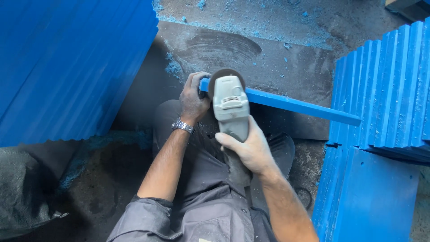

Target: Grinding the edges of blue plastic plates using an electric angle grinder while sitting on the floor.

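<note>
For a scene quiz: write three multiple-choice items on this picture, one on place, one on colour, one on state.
1. Where does the far end of the long blue plastic strip rest?
A. on the upright blue panels at right
B. on a bench
C. in a bucket

2. Colour of the angle grinder's body?
A. red
B. light grey
C. green

3. What does the left hand do?
A. hangs free
B. grips the strip's near end
C. holds a hammer

Answers: 1 A, its tip lies on the stacked panels. 2 B, pale casing. 3 B, fingers wrap the strip; the right hand holds the grinder.
</note>
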